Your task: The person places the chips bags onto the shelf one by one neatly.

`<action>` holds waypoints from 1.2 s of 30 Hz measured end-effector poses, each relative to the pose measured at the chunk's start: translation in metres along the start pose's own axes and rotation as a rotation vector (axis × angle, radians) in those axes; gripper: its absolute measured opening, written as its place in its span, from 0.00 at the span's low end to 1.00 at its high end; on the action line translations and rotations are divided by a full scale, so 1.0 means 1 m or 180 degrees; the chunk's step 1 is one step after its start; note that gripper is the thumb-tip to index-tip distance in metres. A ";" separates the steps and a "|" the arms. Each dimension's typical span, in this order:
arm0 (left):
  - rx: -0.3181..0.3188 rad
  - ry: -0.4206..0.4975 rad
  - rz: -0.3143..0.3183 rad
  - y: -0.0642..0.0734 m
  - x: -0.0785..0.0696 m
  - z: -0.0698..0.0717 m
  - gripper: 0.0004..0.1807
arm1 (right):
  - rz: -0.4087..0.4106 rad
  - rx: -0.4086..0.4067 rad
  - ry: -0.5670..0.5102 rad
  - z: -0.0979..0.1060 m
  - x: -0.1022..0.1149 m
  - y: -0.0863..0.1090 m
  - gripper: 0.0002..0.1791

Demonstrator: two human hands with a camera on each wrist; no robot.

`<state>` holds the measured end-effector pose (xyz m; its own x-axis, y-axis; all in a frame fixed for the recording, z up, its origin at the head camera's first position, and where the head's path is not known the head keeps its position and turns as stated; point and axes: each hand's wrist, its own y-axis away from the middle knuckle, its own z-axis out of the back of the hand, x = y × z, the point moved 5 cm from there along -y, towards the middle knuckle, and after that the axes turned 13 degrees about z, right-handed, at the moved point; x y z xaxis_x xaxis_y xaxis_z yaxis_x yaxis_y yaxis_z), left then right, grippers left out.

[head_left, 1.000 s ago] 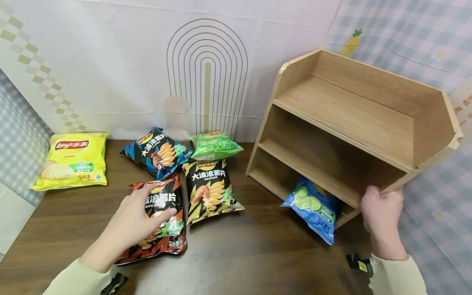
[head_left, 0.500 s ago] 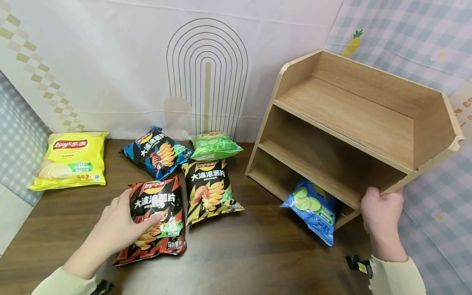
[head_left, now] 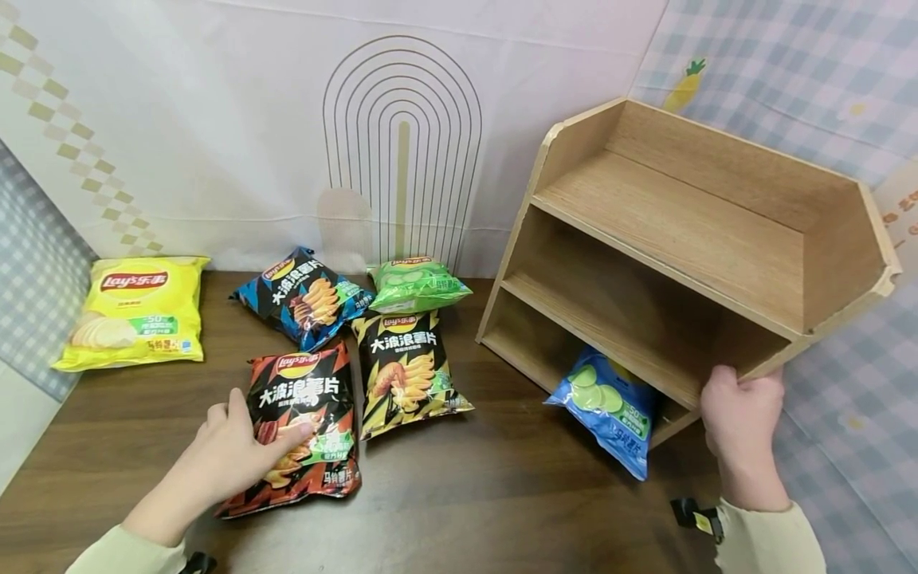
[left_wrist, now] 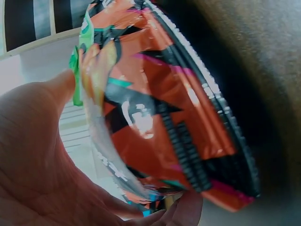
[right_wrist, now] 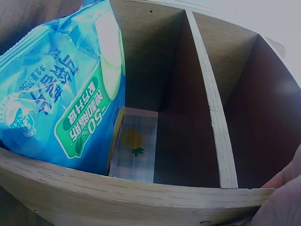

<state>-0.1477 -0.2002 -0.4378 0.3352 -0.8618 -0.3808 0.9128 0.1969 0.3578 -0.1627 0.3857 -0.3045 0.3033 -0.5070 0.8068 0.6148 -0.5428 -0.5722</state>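
Observation:
A red-and-black bag of potato chips (head_left: 304, 422) lies on the wooden table in the head view. My left hand (head_left: 225, 450) holds it by its left side, thumb over the printed front and fingers round the edge. In the left wrist view, the fingertips go partly out of sight behind the bag (left_wrist: 146, 108). My right hand (head_left: 742, 426) grips the right side panel of a wooden shelf (head_left: 688, 215). A blue bag of chips (head_left: 606, 406) sits in the shelf's bottom compartment, its lower end sticking out at the front.
A black-and-yellow chip bag (head_left: 404, 375) lies close to the red one's right. Behind are a black-and-blue bag (head_left: 304, 296) and a green bag (head_left: 417, 285). A yellow bag (head_left: 134, 312) lies at the far left. Patterned cloth (head_left: 215, 127) hangs behind the table (head_left: 459, 510).
My left hand has slid down and left from over the red bag's middle to its left side, uncovering more of the print. The right hand and shelf stay put.

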 end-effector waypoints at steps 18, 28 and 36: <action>0.0127 0.0255 0.0069 -0.011 0.002 -0.010 0.79 | 0.0082 0.0032 0.0123 0.001 -0.001 0.001 0.30; 0.0523 0.1131 -0.0238 -0.021 0.012 -0.011 0.66 | 0.0130 0.0109 0.0209 -0.001 0.001 0.000 0.30; 0.0814 0.1370 0.0080 -0.018 0.022 -0.006 0.66 | 0.0063 0.0095 0.0188 0.000 0.001 0.000 0.30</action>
<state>-0.1552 -0.2204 -0.4574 0.4715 -0.5765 -0.6673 0.8348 0.0479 0.5485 -0.1626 0.3851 -0.3043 0.2728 -0.5565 0.7848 0.6308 -0.5125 -0.5826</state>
